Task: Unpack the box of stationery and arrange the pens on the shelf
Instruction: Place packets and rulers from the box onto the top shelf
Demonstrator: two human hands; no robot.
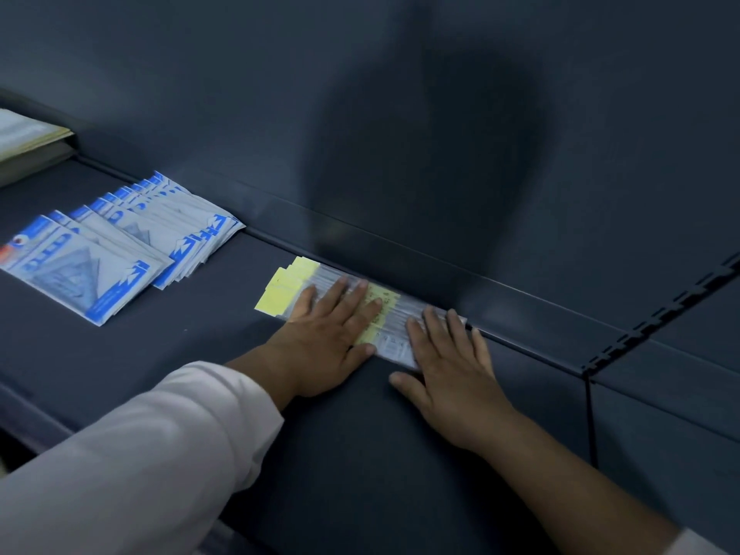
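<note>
Item: pen packs (390,304), a row of slim clear sleeves lying side by side, flat on the dark shelf (360,454), near the middle of the view and close against the raised ledge at the shelf's rear edge. The row's long axis runs from 10 o'clock to 4 o'clock. Pale yellow header cards (286,286) show at its 10 o'clock end, and a second yellow band crosses its middle. Print on the sleeves is too blurred to read. Left hand (332,338): palm down, fingers straight and a little spread, lying flat across the middle of the row with fingertips toward 1 o'clock; nothing is gripped, and the thumb lies along the row's near edge. Right hand (448,366): also palm down with fingers extended, lying on the 4 o'clock end of the row, thumb spread toward 9 o'clock and resting on the bare shelf; it grips nothing. A white sleeve (140,454) covers the left forearm; the right forearm is bare almost to the frame's corner at 5 o'clock. Other stock: blue-and-white flat packets (120,242), overlapped in a fan, at 9 o'clock of the pens and well apart from them. A stack of paper or books (28,142) sits at 10 o'clock on the frame edge. A dark back panel (240,94) fills the 12 o'clock half and carries a broad shadow. A slotted upright strip (660,314) stands at 3 o'clock.
</note>
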